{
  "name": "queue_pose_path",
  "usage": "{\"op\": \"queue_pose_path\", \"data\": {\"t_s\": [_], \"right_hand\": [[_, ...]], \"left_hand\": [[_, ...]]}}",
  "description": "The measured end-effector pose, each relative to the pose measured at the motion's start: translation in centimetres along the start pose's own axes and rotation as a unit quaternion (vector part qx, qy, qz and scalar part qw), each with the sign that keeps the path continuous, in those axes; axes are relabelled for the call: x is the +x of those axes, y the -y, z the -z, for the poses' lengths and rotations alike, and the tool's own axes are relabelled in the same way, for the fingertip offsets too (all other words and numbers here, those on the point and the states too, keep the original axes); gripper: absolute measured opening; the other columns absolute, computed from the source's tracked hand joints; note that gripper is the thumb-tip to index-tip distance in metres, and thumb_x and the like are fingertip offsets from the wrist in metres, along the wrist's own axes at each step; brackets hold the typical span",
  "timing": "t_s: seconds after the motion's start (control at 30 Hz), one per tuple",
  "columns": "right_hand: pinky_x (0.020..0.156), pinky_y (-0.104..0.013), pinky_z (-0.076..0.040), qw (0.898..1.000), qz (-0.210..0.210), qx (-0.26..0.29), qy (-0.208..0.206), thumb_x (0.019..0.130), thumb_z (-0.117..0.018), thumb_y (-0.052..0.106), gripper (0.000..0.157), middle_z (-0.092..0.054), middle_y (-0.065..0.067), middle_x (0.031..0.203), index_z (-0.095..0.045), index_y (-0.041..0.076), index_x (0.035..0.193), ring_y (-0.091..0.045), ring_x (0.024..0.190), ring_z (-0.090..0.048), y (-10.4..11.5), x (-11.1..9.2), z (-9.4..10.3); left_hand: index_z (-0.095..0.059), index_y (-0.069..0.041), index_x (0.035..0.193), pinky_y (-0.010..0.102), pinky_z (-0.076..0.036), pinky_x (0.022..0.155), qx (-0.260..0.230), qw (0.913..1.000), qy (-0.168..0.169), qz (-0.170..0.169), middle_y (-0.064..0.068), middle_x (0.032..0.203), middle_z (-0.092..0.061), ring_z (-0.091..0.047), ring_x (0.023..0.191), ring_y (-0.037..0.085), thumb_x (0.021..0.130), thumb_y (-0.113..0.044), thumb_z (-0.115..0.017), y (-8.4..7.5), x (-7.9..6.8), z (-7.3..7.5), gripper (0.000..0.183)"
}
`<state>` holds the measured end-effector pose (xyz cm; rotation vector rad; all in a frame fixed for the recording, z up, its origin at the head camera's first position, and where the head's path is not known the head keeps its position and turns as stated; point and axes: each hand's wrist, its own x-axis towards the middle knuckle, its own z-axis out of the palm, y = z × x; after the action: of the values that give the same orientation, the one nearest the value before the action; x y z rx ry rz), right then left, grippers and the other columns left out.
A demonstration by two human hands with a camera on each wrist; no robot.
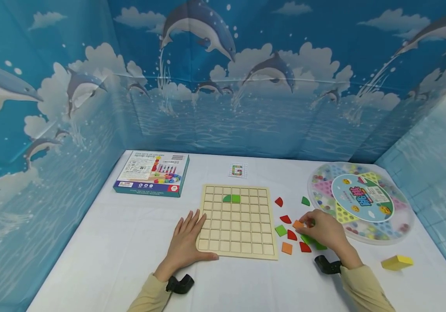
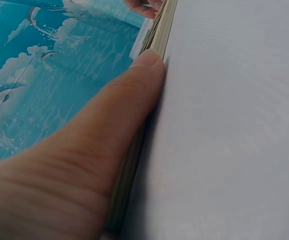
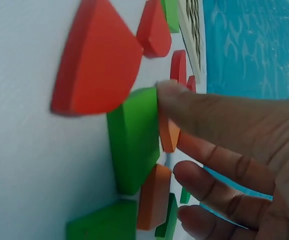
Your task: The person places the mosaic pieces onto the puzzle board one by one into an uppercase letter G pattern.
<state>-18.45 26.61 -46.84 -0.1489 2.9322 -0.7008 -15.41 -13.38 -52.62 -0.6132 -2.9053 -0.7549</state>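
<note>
Only two green pieces (image 1: 231, 198) are sitting in the grid board (image 1: 237, 221) on the counter (image 1: 110, 251), leaving most squares unfilled and the loose pieces (image 1: 290, 235) lying just right of it. The left hand (image 1: 185, 242) is lying flat, fingers straight, bracing the board's left edge. The right hand (image 1: 323, 230) is curling over the pile, pinching an orange piece (image 1: 298, 224).

Two bare hands — left hand (image 1: 185, 242), right hand (image 1: 322, 229). Long beige sleeves (image 1: 365, 288) on both arms. Black camera mount (image 1: 180, 284) strapped at each wrist — chunky, angled plastic.
</note>
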Motion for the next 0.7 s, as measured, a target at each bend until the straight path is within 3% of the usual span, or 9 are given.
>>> {"op": "queue_pose_path", "data": {"t_s": [0.17, 0.43, 0.7], "right_hand": [[0.055, -0.031, -0.040, 1.000, 0.009, 0.007, -0.008, 0.076, -0.080, 0.024, 0.025, -0.055, 0.000, 0.077, -0.066, 0.008, 0.090, -0.018, 0.066, -0.046, 0.1, 0.1, -0.1], [0.054, -0.030, -0.039, 0.999, 0.015, 0.052, -0.007, 0.080, -0.077, 0.018, 0.019, -0.052, 0.000, 0.071, -0.061, 0.011, 0.084, -0.018, 0.062, -0.046, 0.4, 0.2, -0.1], [0.060, -0.035, -0.033, 0.997, 0.035, 0.055, -0.039, 0.082, -0.075, 0.018, 0.015, -0.057, 0.001, 0.075, -0.064, 0.010, 0.091, -0.017, 0.054, -0.046, 1.8, 1.5, 0.6]], "left_hand": [[-0.028, -0.008, 0.150, 0.049, -0.005, 0.112, 0.002, 1.0000, 0.000, -0.001, 0.012, 0.155, -0.019, -0.009, 0.142, 0.029, 0.060, -0.071, -0.072, 0.0, 0.1, 0.0, 0.119], [-0.028, -0.008, 0.150, 0.048, -0.005, 0.112, 0.008, 1.0000, 0.003, 0.001, 0.011, 0.156, -0.018, -0.009, 0.143, 0.029, 0.060, -0.073, -0.071, 0.1, 0.1, -0.1, 0.120], [-0.028, -0.008, 0.150, 0.049, -0.005, 0.112, 0.004, 1.0000, -0.001, -0.001, 0.011, 0.155, -0.019, -0.010, 0.142, 0.030, 0.060, -0.072, -0.072, 0.1, 0.0, 0.0, 0.119]]}}
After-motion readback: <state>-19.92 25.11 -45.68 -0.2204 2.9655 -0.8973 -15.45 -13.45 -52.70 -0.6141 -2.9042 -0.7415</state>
